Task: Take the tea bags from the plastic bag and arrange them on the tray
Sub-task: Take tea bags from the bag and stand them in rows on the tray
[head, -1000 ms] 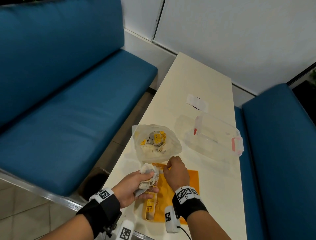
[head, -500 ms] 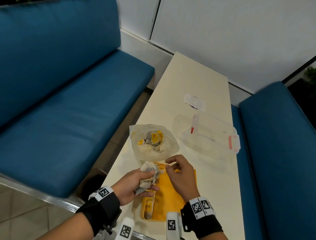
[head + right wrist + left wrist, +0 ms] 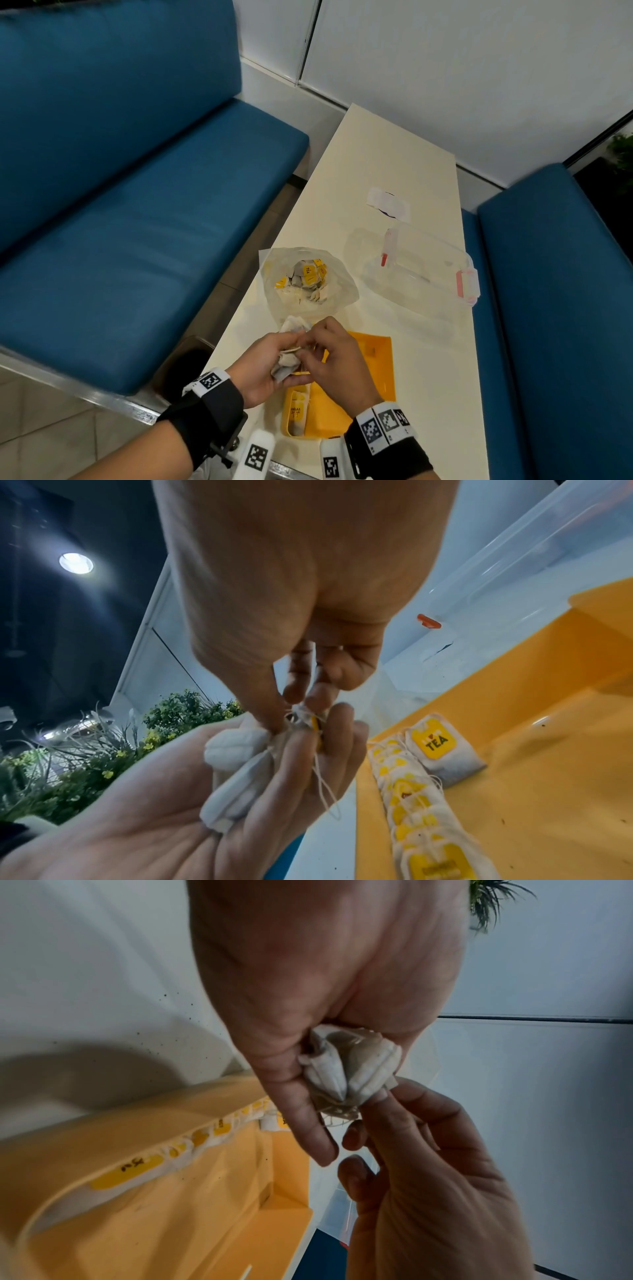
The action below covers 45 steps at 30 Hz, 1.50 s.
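My left hand [image 3: 274, 363] grips a bunch of white tea bags [image 3: 287, 363] just above the near left corner of the yellow tray [image 3: 373, 373]. My right hand [image 3: 329, 346] pinches one tea bag in that bunch [image 3: 301, 718] with thumb and fingertips. In the left wrist view the bunch [image 3: 349, 1066] sits between my left fingers while the right fingertips [image 3: 377, 1099] touch its edge. A row of tea bags with yellow tags [image 3: 414, 804] lines the tray's left side. The clear plastic bag [image 3: 308, 281] with more tea bags lies beyond the tray.
A clear lidded box [image 3: 421, 267] with pink clasps stands right of the plastic bag. A small white wrapper [image 3: 388, 204] lies farther back on the cream table [image 3: 376, 154]. Blue benches [image 3: 137, 240] flank the table on both sides.
My right hand has come back from the tray toward the left hand and now pinches a tea bag in the bunch. The left hand stays in place with the bunch.
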### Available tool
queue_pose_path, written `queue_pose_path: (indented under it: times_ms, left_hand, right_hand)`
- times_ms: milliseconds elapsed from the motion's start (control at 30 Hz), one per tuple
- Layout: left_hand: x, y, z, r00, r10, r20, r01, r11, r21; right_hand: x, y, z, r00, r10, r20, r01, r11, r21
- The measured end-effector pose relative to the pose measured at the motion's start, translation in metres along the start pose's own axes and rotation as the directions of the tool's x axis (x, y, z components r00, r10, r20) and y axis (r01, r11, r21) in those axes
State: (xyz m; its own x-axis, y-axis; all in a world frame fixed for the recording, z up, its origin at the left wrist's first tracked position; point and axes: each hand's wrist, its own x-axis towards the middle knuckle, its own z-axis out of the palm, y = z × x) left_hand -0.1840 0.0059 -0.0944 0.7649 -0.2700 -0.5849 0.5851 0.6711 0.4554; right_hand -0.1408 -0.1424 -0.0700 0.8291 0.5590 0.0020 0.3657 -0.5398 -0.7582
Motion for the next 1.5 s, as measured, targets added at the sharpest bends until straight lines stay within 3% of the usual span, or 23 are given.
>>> queue_pose_path:
  times_ms: [200,500,600,867,1233,1400,1500]
  left_hand:
    - [0.002,0.002,-0.005,0.999,-0.006,-0.05,0.006,1.0,-0.003]
    - [0.006,0.002,-0.015,0.984,0.078,-0.157,-0.072,0.996,0.045]
    - [0.005,0.001,-0.012,0.98,0.11,-0.167,-0.096,0.991,0.091]
    - [0.005,0.002,-0.013,0.983,0.123,-0.138,-0.122,0.992,0.014]
    - [0.004,-0.001,-0.013,0.982,0.085,-0.168,-0.087,0.996,-0.005]
    - [0.003,-0.002,-0.014,0.981,0.09,-0.174,-0.091,0.996,-0.001]
    - [0.002,-0.001,-0.016,0.98,0.099,-0.171,-0.1,0.995,0.005]
  right_hand:
    - [-0.003,0.002,0.0,1.0,-0.016,-0.01,0.016,1.0,0.014]
    - [-0.01,0.006,-0.008,0.94,0.34,0.016,-0.326,0.889,0.321]
    - [-0.01,0.001,-0.007,0.92,0.392,0.018,-0.365,0.838,0.405]
    - [0.001,0.002,-0.007,0.868,0.496,0.007,-0.458,0.795,0.397]
    - [-0.006,0.009,-0.016,0.879,0.476,-0.005,-0.414,0.769,0.488]
    - [-0.01,0.013,-0.026,0.937,0.342,-0.075,-0.303,0.898,0.319]
    - [-0.014,0.022,-0.033,0.966,0.253,-0.052,-0.236,0.947,0.217]
